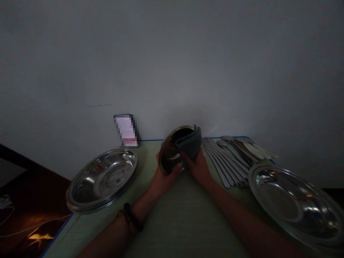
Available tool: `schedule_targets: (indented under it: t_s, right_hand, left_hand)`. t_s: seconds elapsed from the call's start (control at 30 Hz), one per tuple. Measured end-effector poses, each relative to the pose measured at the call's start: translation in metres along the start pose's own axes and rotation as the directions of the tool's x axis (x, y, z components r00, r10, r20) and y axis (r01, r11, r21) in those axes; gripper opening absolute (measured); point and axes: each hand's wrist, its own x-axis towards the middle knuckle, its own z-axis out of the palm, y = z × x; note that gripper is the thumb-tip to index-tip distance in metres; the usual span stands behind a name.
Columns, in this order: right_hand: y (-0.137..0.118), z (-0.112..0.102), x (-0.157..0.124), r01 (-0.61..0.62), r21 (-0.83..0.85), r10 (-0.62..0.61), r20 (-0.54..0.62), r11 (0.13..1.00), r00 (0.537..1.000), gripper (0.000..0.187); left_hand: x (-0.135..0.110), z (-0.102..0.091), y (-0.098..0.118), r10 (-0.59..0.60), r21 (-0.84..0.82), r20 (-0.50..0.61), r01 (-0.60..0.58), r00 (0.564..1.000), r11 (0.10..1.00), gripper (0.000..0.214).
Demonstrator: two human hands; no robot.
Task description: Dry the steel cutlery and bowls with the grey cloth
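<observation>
My left hand [164, 178] grips the lower rim of a small round steel plate [170, 153], held tilted on edge above the table. My right hand [198, 167] presses a folded grey cloth [191, 143] against the plate's inner face, fingers closed on the cloth. A dark beaded bracelet [131, 216] sits on my left wrist. Both forearms reach in from the bottom of the view.
A stack of steel plates [102, 179] lies at the left on the pale green table [177, 218]. Another large steel plate [295, 204] lies at the right. Several steel spoons [231, 156] fan out at the back right. A small blurred card [126, 130] leans on the wall.
</observation>
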Motion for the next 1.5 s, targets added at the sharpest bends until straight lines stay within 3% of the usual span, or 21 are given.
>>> schedule_targets:
  t_s: [0.1,0.23,0.33,0.43,0.57,0.67,0.83,0.97,1.07,1.17,1.3,1.37,1.43,1.5]
  right_hand:
    - [0.000,0.002,0.000,0.016,-0.075,-0.023,-0.090,0.997,0.996,0.053]
    - [-0.005,0.001,0.000,0.133,-0.232,-0.171,-0.152,0.963,0.973,0.053]
    - [-0.010,-0.006,0.002,0.274,-0.415,-0.340,-0.095,0.868,0.936,0.057]
    - [-0.016,-0.012,0.003,0.372,-0.578,-0.409,0.071,0.726,0.910,0.050]
    - [-0.025,-0.011,-0.001,0.406,-0.690,-0.338,0.241,0.599,0.910,0.044]
    - [-0.029,-0.004,-0.007,0.413,-0.695,-0.290,0.296,0.588,0.910,0.045]
    - [-0.031,0.000,-0.005,0.427,-0.483,-0.304,0.314,0.764,0.899,0.047]
    - [-0.038,-0.004,-0.001,0.377,-0.220,-0.295,0.332,0.900,0.896,0.038]
    - [-0.044,-0.005,-0.004,0.322,-0.060,-0.270,0.418,0.945,0.868,0.032]
    - [-0.048,-0.006,-0.007,0.308,-0.031,-0.244,0.540,0.951,0.805,0.025]
    - [-0.054,-0.015,-0.007,0.441,-0.110,-0.247,0.696,0.891,0.674,0.020]
    - [-0.058,-0.020,-0.007,0.521,-0.221,-0.200,0.748,0.824,0.633,0.019]
    - [-0.063,-0.023,-0.008,0.565,-0.413,-0.103,0.737,0.715,0.668,0.020]
    - [-0.065,-0.023,-0.009,0.543,-0.606,-0.032,0.649,0.581,0.760,0.024]
  left_hand:
    - [0.004,-0.001,-0.002,-0.039,-0.042,0.008,0.040,0.999,0.998,0.044]
    - [0.007,0.005,0.003,-0.219,-0.324,0.008,0.210,0.976,0.922,0.035]
    - [0.007,0.009,0.008,-0.348,-0.429,0.041,0.331,0.937,0.840,0.034]
    - [0.006,0.010,0.008,-0.328,-0.479,0.071,0.321,0.942,0.817,0.040]
    - [0.006,0.012,0.003,-0.234,-0.512,0.062,0.232,0.970,0.827,0.056]
    - [0.006,0.014,0.000,-0.237,-0.493,0.140,0.275,0.961,0.825,0.057]
    - [0.003,0.013,0.000,-0.289,-0.493,0.219,0.361,0.932,0.791,0.051]
    - [0.001,0.012,0.006,-0.363,-0.497,0.325,0.485,0.873,0.720,0.047]
    - [0.001,0.012,0.010,-0.387,-0.509,0.350,0.520,0.853,0.686,0.050]
    - [0.003,0.011,0.011,-0.399,-0.513,0.345,0.526,0.850,0.678,0.056]
    - [0.006,0.008,0.008,-0.374,-0.506,0.253,0.451,0.893,0.735,0.052]
    - [0.008,0.007,0.006,-0.336,-0.505,0.189,0.385,0.923,0.772,0.049]
    - [0.010,0.006,0.003,-0.298,-0.503,0.119,0.316,0.947,0.805,0.048]
    - [0.012,0.006,-0.002,-0.251,-0.470,0.049,0.244,0.967,0.848,0.048]
